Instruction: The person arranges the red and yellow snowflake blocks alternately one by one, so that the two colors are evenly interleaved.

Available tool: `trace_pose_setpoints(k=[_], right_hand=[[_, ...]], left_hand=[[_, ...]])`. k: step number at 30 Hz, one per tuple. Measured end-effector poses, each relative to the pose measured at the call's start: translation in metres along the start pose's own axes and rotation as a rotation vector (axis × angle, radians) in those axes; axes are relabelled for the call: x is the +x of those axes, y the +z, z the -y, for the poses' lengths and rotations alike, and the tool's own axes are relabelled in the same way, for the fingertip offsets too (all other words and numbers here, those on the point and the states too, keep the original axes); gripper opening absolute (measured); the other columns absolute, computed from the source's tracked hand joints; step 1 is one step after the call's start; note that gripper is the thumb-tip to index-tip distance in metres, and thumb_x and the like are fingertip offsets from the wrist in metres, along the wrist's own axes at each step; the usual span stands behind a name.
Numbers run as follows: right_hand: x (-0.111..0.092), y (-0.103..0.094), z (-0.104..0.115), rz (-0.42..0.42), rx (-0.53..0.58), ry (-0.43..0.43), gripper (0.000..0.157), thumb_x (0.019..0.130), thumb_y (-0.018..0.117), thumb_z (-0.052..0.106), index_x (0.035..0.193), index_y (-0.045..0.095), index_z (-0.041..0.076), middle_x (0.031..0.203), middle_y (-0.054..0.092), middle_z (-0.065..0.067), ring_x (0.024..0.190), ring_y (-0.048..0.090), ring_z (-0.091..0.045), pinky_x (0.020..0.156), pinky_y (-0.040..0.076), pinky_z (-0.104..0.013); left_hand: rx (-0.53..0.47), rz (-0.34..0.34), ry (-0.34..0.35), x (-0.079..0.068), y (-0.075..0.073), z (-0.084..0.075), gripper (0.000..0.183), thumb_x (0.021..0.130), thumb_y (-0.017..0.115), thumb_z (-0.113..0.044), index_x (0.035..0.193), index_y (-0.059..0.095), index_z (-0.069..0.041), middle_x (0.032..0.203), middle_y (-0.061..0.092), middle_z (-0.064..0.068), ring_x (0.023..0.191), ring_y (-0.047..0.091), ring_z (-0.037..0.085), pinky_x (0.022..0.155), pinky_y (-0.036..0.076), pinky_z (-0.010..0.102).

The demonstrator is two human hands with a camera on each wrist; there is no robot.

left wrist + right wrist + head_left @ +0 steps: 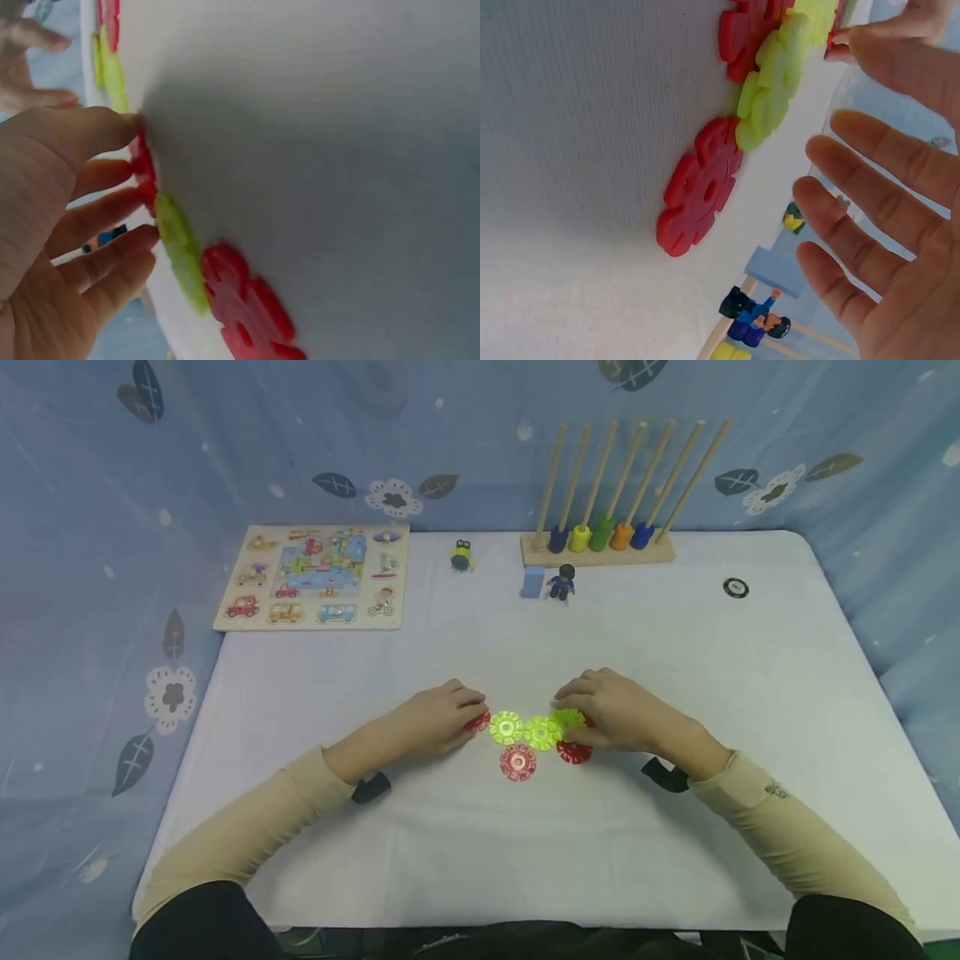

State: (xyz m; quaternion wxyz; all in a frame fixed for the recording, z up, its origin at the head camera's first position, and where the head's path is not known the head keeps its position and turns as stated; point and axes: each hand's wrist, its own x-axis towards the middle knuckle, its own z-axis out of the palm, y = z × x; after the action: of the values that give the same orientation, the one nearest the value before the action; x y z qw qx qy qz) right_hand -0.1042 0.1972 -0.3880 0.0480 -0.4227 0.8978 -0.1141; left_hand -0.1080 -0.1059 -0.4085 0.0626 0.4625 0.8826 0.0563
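On the white table lies a cluster of flat, notched flower-shaped plastic discs. At its left end my left hand (442, 718) pinches a red disc (477, 721) between thumb and fingers; the left wrist view shows the red disc (142, 169) at the fingertips. Two yellow-green discs, the left one (506, 727) and the middle one (540, 733), sit beside it, with a pinkish-red disc (518, 762) below them. My right hand (618, 710) hovers over the right end, partly hiding another yellow-green disc (567, 719) and red disc (575, 752). Its fingers (870, 217) are spread, holding nothing.
A wooden picture puzzle board (311, 578) lies at the back left. Along the back stand a small green-yellow figure (462, 557), a blue block (532, 582), a toy person (562, 583) and a wooden peg rack (600, 556). A round black-and-white marker (736, 587) lies farther right.
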Motion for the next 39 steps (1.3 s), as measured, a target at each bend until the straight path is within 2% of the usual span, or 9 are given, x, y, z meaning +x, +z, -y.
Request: trace_pose_setpoints(k=[4, 7, 11, 15, 21, 26, 32, 35, 39], right_hand=[[0.001, 0.005, 0.003, 0.036, -0.027, -0.041, 0.036, 0.077, 0.079, 0.033, 0.105, 0.073, 0.011, 0.108, 0.072, -0.003, 0.098, 0.066, -0.022, 0.087, 0.051, -0.04], [0.002, 0.008, 0.006, 0.058, -0.036, -0.03, 0.033, 0.076, 0.08, 0.03, 0.103, 0.074, 0.012, 0.108, 0.072, -0.004, 0.097, 0.067, -0.023, 0.086, 0.052, -0.04], [0.003, 0.009, 0.009, 0.088, -0.025, 0.016, 0.033, 0.075, 0.082, 0.025, 0.104, 0.074, 0.012, 0.109, 0.072, -0.005, 0.098, 0.067, -0.025, 0.086, 0.053, -0.042], [0.004, 0.009, 0.011, 0.119, -0.023, 0.035, 0.036, 0.074, 0.083, 0.026, 0.106, 0.073, 0.013, 0.109, 0.071, -0.005, 0.099, 0.067, -0.024, 0.087, 0.053, -0.042], [0.005, 0.006, 0.009, 0.089, -0.045, 0.017, 0.043, 0.071, 0.085, 0.032, 0.108, 0.072, 0.016, 0.107, 0.07, -0.001, 0.097, 0.066, -0.02, 0.087, 0.052, -0.041], [0.005, -0.001, 0.004, 0.036, -0.024, 0.026, 0.046, 0.069, 0.086, 0.034, 0.11, 0.071, 0.017, 0.105, 0.069, 0.001, 0.096, 0.065, -0.018, 0.089, 0.051, -0.041], [0.002, -0.005, -0.001, 0.006, 0.007, 0.052, 0.048, 0.069, 0.086, 0.032, 0.111, 0.07, 0.014, 0.106, 0.068, 0.0, 0.097, 0.064, -0.019, 0.09, 0.051, -0.043], [0.002, -0.007, -0.003, -0.008, 0.022, 0.059, 0.049, 0.069, 0.086, 0.032, 0.112, 0.07, 0.013, 0.107, 0.068, -0.001, 0.097, 0.064, -0.02, 0.089, 0.052, -0.043], [0.002, -0.008, -0.006, -0.019, 0.041, 0.071, 0.05, 0.07, 0.086, 0.032, 0.113, 0.07, 0.012, 0.108, 0.068, -0.002, 0.098, 0.065, -0.022, 0.088, 0.053, -0.043]], left_hand=[[-0.08, -0.014, 0.004, 0.002, -0.001, 0.001, 0.03, 0.091, 0.066, -0.019, 0.118, 0.067, -0.006, 0.124, 0.064, 0.009, 0.111, 0.059, 0.023, 0.094, 0.051, 0.031], [-0.135, -0.008, 0.004, 0.003, -0.003, 0.002, 0.027, 0.089, 0.067, -0.014, 0.114, 0.069, -0.004, 0.123, 0.065, 0.011, 0.11, 0.059, 0.025, 0.095, 0.05, 0.033], [-0.173, 0.039, -0.003, 0.006, -0.005, 0.004, 0.028, 0.086, 0.069, -0.009, 0.114, 0.07, -0.006, 0.122, 0.064, 0.01, 0.112, 0.058, 0.025, 0.097, 0.049, 0.033], [-0.2, 0.101, -0.01, 0.011, -0.006, 0.005, 0.036, 0.081, 0.071, -0.005, 0.117, 0.068, -0.011, 0.12, 0.062, 0.006, 0.111, 0.055, 0.022, 0.096, 0.048, 0.031], [-0.196, 0.191, -0.041, 0.021, -0.01, 0.005, 0.044, 0.074, 0.072, -0.004, 0.116, 0.065, -0.015, 0.114, 0.058, 0.003, 0.101, 0.051, 0.018, 0.088, 0.047, 0.029], [-0.18, 0.249, -0.082, 0.026, -0.014, 0.006, 0.046, 0.073, 0.074, -0.007, 0.116, 0.061, -0.016, 0.113, 0.055, 0.001, 0.099, 0.049, 0.015, 0.087, 0.046, 0.028], [-0.144, 0.257, -0.076, 0.025, -0.019, 0.006, 0.045, 0.074, 0.073, -0.008, 0.116, 0.059, -0.015, 0.108, 0.054, 0.001, 0.096, 0.049, 0.016, 0.085, 0.047, 0.028], [-0.158, 0.236, -0.126, 0.027, -0.021, 0.014, 0.052, 0.072, 0.076, -0.01, 0.121, 0.058, -0.014, 0.11, 0.054, 0.002, 0.098, 0.049, 0.017, 0.087, 0.047, 0.029], [-0.193, 0.175, -0.228, 0.033, -0.026, 0.036, 0.059, 0.071, 0.078, -0.015, 0.126, 0.057, -0.013, 0.114, 0.054, 0.002, 0.102, 0.051, 0.018, 0.092, 0.049, 0.032]])
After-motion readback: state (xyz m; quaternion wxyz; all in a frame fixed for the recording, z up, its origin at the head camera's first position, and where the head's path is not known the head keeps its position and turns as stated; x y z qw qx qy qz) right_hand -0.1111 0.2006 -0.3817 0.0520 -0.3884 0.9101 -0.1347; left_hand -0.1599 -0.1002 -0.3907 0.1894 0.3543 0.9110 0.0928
